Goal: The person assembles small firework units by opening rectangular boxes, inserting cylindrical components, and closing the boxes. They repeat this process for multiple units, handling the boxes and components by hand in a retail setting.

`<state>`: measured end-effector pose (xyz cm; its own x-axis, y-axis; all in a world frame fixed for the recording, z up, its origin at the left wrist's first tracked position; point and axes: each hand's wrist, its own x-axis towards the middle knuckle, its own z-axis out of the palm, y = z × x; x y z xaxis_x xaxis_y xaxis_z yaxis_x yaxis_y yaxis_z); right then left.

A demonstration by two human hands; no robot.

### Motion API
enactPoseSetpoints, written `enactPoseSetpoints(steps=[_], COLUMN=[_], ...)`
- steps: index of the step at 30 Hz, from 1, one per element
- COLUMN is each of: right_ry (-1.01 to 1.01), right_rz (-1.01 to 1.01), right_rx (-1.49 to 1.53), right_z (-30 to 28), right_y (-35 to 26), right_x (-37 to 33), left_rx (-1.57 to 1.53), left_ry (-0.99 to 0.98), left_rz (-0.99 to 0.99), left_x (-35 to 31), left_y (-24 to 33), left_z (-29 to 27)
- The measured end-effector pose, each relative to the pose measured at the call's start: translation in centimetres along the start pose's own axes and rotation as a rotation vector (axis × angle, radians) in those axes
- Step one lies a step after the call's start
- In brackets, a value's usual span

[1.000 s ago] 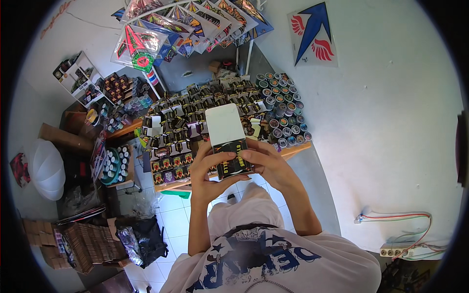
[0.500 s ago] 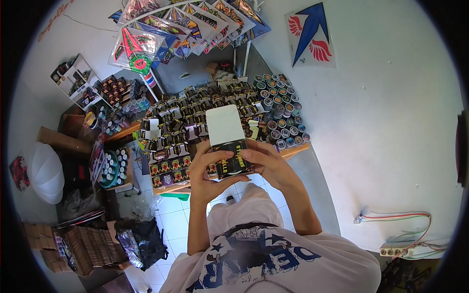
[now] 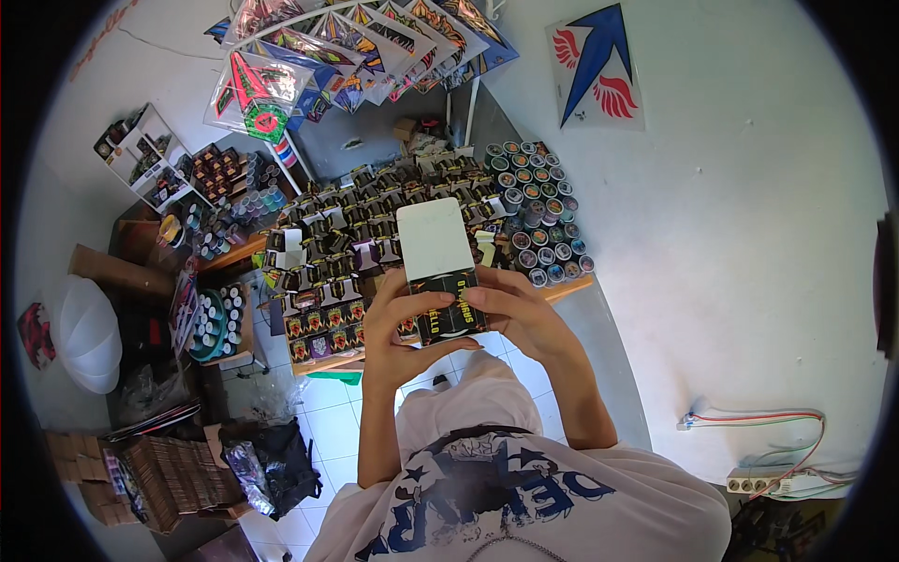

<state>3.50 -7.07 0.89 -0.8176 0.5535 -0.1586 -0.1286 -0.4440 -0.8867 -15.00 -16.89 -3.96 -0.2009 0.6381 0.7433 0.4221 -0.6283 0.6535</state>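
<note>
The left hand (image 3: pixel 395 323) and right hand (image 3: pixel 517 314) grip 1 black box (image 3: pixel 451 323) from opposite sides, likely to steady it; its white flap (image 3: pixel 435 239) extends open on the far side.

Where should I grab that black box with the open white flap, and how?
Grip the black box by its body, from left and right, as the left hand and right hand do: it has opposite sides to squeeze. The white flap is one open panel, so it would probably bend.
</note>
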Motion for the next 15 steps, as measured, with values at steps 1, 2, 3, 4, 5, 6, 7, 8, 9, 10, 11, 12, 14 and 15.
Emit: enactPoseSetpoints(steps=[1,2,3,4,5,6,7,8,9,10,11,12,14,15], right_ry=[-0.008,-0.012,-0.016,-0.02,-0.014,-0.009,-0.005,0.005,0.014,0.023,0.031,0.039,0.038,0.03], right_rz=[0.003,0.007,0.012,0.017,0.019,0.021,0.024,0.042,0.06,0.078,0.09,0.102,-0.013,-0.14], right_rx=[0.004,-0.006,-0.016,-0.026,-0.031,-0.036,-0.04,-0.036,-0.031,-0.027,-0.087,-0.147,-0.276,-0.343], right_z=[-0.1,0.0,0.1,0.3,0.4,0.6,0.7,0.8,1.0,1.1,0.9,0.6,0.5,0.6], right_y=[0.0,-0.2,-0.4,-0.6,-0.7,-0.7,-0.8,-0.9,-0.9,-0.9,-0.8,-0.7,-0.8,-1.0], right_x=[0.0,0.1,0.2,0.3,0.3,0.3,0.3,0.3,0.2,0.2,0.3,0.4,0.8,1.3], left_rx=[0.002,0.006,0.009,0.015,0.017,0.019,0.008,-0.002,-0.012,-0.012,-0.013,-0.013,-0.016,-0.018], left_ry=[0.0,0.0,0.0,0.0,-0.001,-0.003,0.001,0.005,0.01,0.029,0.049,0.07,0.094,0.106], left_rz=[0.0,-0.002,-0.005,-0.013,-0.019,-0.025,-0.029,-0.032,-0.037,-0.051,-0.064,-0.076,-0.095,-0.106], left_x=[0.1,0.1,0.0,0.0,-0.1,-0.1,-0.2,-0.2,-0.3,-0.3,-0.2,-0.2,-0.3,-0.4], left_y=[0.0,0.0,0.0,0.0,-0.1,-0.2,-0.2,-0.2,-0.2,-0.2,-0.2,-0.1,0.0,0.0], left_z=[0.0,-0.1,-0.2,-0.3,-0.4,-0.5,-0.5,-0.5,-0.4,-0.4,-0.4,-0.4,-0.8,-0.9])
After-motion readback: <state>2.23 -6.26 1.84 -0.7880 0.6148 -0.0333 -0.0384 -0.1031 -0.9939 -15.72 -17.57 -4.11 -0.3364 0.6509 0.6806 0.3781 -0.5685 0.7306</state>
